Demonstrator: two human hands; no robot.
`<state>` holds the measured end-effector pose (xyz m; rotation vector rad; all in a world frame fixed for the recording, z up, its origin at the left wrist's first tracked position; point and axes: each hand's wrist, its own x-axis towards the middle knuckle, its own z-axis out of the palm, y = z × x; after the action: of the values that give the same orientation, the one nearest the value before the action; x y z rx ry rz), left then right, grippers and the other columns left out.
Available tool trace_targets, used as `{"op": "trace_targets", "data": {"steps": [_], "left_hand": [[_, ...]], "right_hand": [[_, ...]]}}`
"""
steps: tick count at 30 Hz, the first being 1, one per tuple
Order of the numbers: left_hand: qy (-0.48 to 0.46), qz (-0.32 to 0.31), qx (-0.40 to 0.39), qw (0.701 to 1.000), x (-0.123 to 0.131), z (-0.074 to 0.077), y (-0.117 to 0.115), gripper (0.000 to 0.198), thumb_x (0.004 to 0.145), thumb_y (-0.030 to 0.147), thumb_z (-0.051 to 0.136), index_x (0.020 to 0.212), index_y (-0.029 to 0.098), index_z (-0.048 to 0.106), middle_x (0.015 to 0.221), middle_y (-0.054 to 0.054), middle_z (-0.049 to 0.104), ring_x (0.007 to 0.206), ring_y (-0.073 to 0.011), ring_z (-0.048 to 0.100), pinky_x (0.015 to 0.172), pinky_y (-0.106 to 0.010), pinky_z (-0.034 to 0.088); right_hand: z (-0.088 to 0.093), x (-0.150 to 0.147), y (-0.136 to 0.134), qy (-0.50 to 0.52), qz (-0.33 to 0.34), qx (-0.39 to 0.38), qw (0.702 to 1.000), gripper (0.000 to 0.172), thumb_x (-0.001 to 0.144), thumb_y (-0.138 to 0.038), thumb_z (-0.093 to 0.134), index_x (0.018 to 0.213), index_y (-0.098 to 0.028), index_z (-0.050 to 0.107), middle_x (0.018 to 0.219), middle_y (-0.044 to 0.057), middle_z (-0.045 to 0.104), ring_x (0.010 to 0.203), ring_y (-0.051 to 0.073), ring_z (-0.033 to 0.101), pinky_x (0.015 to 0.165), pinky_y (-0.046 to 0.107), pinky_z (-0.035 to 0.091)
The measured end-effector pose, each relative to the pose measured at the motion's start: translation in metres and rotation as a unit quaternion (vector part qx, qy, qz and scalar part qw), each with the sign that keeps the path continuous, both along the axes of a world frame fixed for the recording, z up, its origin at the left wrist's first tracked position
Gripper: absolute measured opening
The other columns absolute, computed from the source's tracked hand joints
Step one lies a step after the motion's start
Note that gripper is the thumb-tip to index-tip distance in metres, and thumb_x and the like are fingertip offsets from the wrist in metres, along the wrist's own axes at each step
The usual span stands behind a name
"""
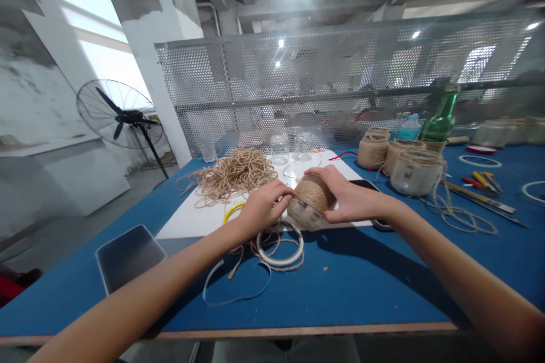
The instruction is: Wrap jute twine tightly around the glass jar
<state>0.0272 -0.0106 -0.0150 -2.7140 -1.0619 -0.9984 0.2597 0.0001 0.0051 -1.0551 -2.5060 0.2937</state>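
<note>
A glass jar (310, 204), partly wound with brown twine, lies tilted over the white paper's front edge. My right hand (336, 193) is wrapped round its far side and holds it. At the jar's left side, my left hand (270, 202) pinches what looks like the twine strand, its fingertips close against the windings. Behind my left hand is a loose heap of jute twine (238, 173). A white tape roll (281, 261) lies just below the hands with twine looped around it, and a yellow ring (232, 211) is partly hidden by my left wrist.
Twine-wrapped jars (373, 148), a half-wrapped jar (416, 173) and a green bottle (443, 116) stand to the right. Brushes (481, 195) and pliers lie beside them. Clear jars (280, 147) stand behind the paper. A dark flat tablet-like object (130, 258) lies at left.
</note>
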Motion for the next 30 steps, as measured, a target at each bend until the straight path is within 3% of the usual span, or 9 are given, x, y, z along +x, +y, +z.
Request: {"op": "trace_targets", "data": {"steps": [9,14,20,25,30], "left_hand": [[0.034,-0.041,-0.017,0.998,0.002,0.008,0.016,0.006,0.083,0.017,0.049,0.083,0.015,0.054,0.081,-0.002,0.057,0.076,-0.0123,0.052,0.071,-0.026,0.043],[0.108,-0.032,0.067,0.991,0.002,0.009,0.019,0.01,0.086,0.02,0.044,0.084,0.015,0.053,0.082,-0.003,0.055,0.078,-0.0138,0.051,0.07,-0.026,0.043],[0.183,-0.026,0.184,0.965,-0.001,0.006,0.022,0.021,0.09,0.018,0.033,0.089,0.013,0.053,0.081,-0.006,0.055,0.077,-0.0148,0.05,0.064,-0.025,0.042],[0.293,-0.063,0.228,0.926,-0.005,0.021,0.021,0.021,0.089,0.009,0.033,0.092,0.012,0.053,0.083,-0.007,0.054,0.077,-0.0158,0.048,0.065,-0.026,0.042],[0.339,-0.07,0.241,0.907,-0.002,0.029,0.022,0.022,0.088,0.008,0.031,0.09,0.012,0.053,0.082,-0.007,0.053,0.077,-0.0165,0.046,0.064,-0.027,0.042]], "right_hand": [[0.002,-0.001,-0.002,-0.002,0.002,-0.002,1.0,0.084,0.057,-0.024,0.062,0.131,-0.028,0.022,0.114,0.009,0.036,0.101,0.026,0.044,0.084,0.039,0.043],[0.002,0.0,-0.002,0.0,0.006,-0.007,1.0,0.085,0.056,-0.023,0.062,0.131,-0.029,0.022,0.114,0.008,0.036,0.1,0.026,0.045,0.082,0.039,0.044],[0.003,0.0,-0.001,-0.002,0.008,-0.006,1.0,0.083,0.058,-0.024,0.061,0.131,-0.028,0.023,0.111,0.008,0.037,0.1,0.025,0.044,0.085,0.04,0.042],[0.003,0.0,-0.001,-0.009,0.006,-0.004,1.0,0.083,0.057,-0.023,0.061,0.131,-0.027,0.023,0.11,0.008,0.037,0.098,0.025,0.044,0.084,0.039,0.043],[0.004,-0.001,-0.001,-0.008,0.006,-0.009,1.0,0.083,0.057,-0.022,0.061,0.131,-0.028,0.023,0.107,0.008,0.037,0.093,0.024,0.046,0.078,0.038,0.045]]}}
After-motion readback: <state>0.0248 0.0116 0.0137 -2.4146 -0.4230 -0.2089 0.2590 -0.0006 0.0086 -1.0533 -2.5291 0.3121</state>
